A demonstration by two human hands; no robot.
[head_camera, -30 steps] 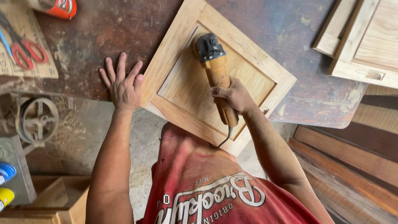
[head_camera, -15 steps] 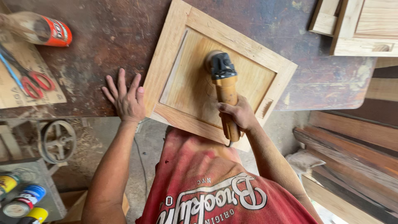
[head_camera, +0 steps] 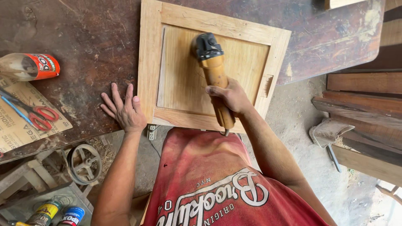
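A square wooden cabinet door [head_camera: 180,90] with a raised frame lies flat on the dark worn workbench [head_camera: 96,46]. My right hand [head_camera: 230,97] grips the orange body of a handheld power sander [head_camera: 213,69], whose black head rests on the door's inner panel. My left hand [head_camera: 125,109] lies flat on the bench, fingers spread, pressed against the door's left edge.
Red-handled scissors [head_camera: 35,115] lie on cardboard [head_camera: 16,125] at the left, beside a tipped orange-labelled bottle [head_camera: 29,66]. A metal pulley wheel [head_camera: 85,163] and several cans [head_camera: 58,214] sit on the floor below. Wooden planks [head_camera: 364,109] are stacked at the right.
The view has shifted so the door now sits square and nearer. The sander has moved across the panel toward its upper middle; my left hand stays against the door's left edge.
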